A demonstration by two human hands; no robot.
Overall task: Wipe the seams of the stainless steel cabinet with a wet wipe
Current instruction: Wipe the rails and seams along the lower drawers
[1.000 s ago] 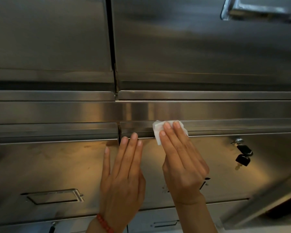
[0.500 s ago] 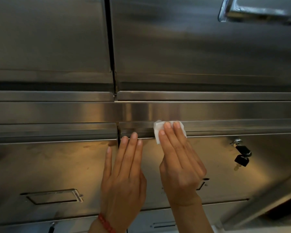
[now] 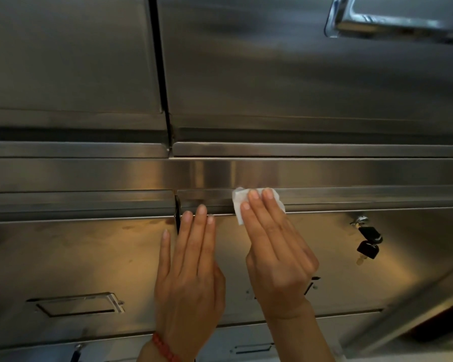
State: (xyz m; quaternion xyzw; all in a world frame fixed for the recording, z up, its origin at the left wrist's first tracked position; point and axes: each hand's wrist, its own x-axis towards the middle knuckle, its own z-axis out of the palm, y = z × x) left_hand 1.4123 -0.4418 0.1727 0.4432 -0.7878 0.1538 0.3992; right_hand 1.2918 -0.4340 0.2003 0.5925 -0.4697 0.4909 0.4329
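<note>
- My right hand (image 3: 277, 246) lies flat, fingers straight and pressed together, pinning the wet wipe (image 3: 256, 203) against the horizontal seam (image 3: 351, 211) at the top edge of the lower door. Flat fingers spread pressure so the wipe gets pushed into the groove, I'd say.
- Wipe is folded small, white, directly under my 3 visible fingertips (image 3: 254, 194); its edges stick out left and right of them. Thumb hidden, cannot tell where it sits.
- My left hand (image 3: 191, 273) is flat on the door just left of the right one, fingers straight and close together, little finger set slightly apart. It holds nothing. Probably bracing me, or keeping the door from rattling.
- Left fingertips reach the same horizontal seam, just right of the dark vertical seam (image 3: 177, 218) between the 2 lower doors.
- Red bead bracelet (image 3: 165, 347) on my left wrist.
- Surface: brushed stainless steel cabinet (image 3: 63, 257), warm glare below my fingers, faint smudges left of my left hand.
- Right of my right hand: a lock with 2 black-headed keys (image 3: 368, 244) hanging, well apart from the wipe.
- Recessed label holder (image 3: 76, 304) lower left of my left hand; a recessed handle (image 3: 392, 19) far above right.
- Above my fingers: a horizontal rail, then 2 upper doors split by another vertical seam (image 3: 160, 74).
- Judgement: seam to the right looks not yet wiped.
</note>
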